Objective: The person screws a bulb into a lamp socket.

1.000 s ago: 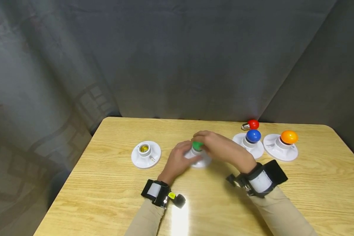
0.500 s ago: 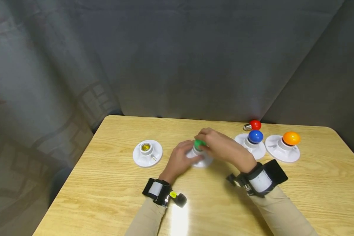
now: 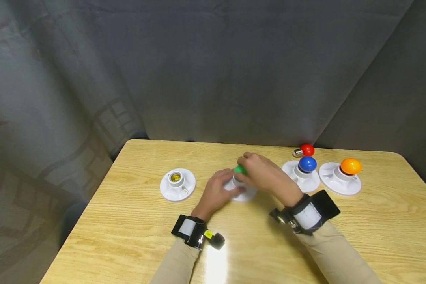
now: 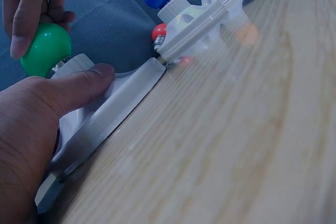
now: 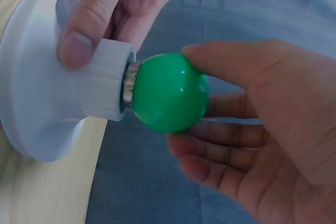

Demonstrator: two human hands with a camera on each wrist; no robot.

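A green light bulb (image 5: 170,93) sits in a white round lamp socket (image 5: 37,72) on the table, some of its metal screw base showing above the collar. My right hand (image 3: 264,173) holds the bulb between thumb and fingers, as the right wrist view shows closely. With thumb and fingers around the collar, my left hand (image 3: 216,191) grips the socket; its thumb (image 4: 84,87) lies along the collar in the left wrist view. To the left stands another white socket (image 3: 177,185) with a bare brass-coloured inside.
On the right, a blue bulb (image 3: 307,164) and an orange bulb (image 3: 350,166) stand in white sockets. Behind the blue one, a loose red bulb (image 3: 307,150) lies on its side near the table's back edge. A grey curtain (image 3: 213,71) hangs behind the table.
My right hand has turned slightly and its wrist has shifted a little left, the fingers still at the green bulb. My left hand stays on the socket.
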